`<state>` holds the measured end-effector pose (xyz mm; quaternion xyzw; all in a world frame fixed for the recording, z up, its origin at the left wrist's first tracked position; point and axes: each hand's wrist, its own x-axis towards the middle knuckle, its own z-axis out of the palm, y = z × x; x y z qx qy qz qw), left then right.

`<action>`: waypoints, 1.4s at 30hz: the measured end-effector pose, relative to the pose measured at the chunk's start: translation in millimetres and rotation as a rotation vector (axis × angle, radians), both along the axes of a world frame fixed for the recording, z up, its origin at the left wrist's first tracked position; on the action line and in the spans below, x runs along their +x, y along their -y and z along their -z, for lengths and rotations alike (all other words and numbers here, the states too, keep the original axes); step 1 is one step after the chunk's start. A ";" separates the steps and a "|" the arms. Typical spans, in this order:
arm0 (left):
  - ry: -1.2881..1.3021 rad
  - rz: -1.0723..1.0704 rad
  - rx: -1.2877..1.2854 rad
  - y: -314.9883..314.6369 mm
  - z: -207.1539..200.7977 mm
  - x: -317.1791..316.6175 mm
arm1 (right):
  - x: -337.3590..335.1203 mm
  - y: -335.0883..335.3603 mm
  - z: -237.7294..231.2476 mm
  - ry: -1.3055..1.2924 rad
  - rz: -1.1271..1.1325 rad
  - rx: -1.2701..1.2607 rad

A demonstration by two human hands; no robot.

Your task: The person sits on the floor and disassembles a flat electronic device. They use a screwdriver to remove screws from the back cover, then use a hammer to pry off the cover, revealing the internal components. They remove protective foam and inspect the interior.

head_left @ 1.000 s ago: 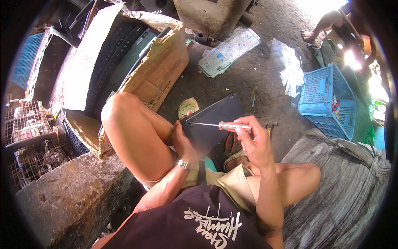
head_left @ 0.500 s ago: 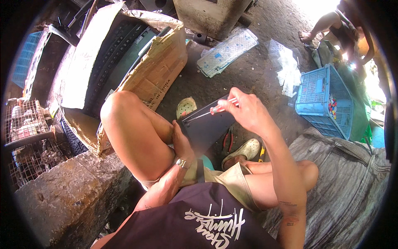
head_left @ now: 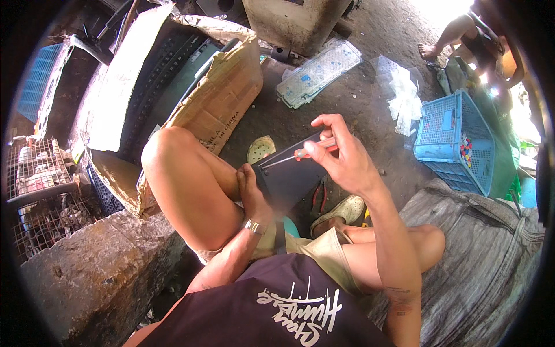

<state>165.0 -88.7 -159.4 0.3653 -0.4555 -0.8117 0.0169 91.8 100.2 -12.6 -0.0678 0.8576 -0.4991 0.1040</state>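
Note:
A flat dark panel (head_left: 292, 180) rests tilted between my knees. My left hand (head_left: 252, 194) is closed on its left edge, with the thumb toward the upper corner. In my right hand (head_left: 348, 159) is a screwdriver (head_left: 300, 155) with a red and clear handle. The thumb presses against the handle while the index finger is raised and bent above it. Its thin shaft slants down left, and the tip meets the panel close to the left hand, by a small dark spot. Whether a screw sits under the tip is too small to tell.
Red-handled pliers (head_left: 319, 195) lie on the ground beyond the panel, near my clog (head_left: 341, 214). A cardboard box (head_left: 214, 92) of dark panels stands at left. Clear plastic sheets (head_left: 319, 72) and a blue crate (head_left: 442, 141) lie farther off. Another person's leg (head_left: 454, 37) shows at upper right.
My right hand's fingers have loosened and spread around the screwdriver handle, the index finger lifting. The wrist has shifted slightly downward. My left hand and the panel stay nearly in place.

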 end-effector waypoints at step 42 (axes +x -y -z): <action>0.101 0.109 0.379 4.2 15.6 0.3 | 6.3 -6.4 3.0 0.085 -0.019 0.021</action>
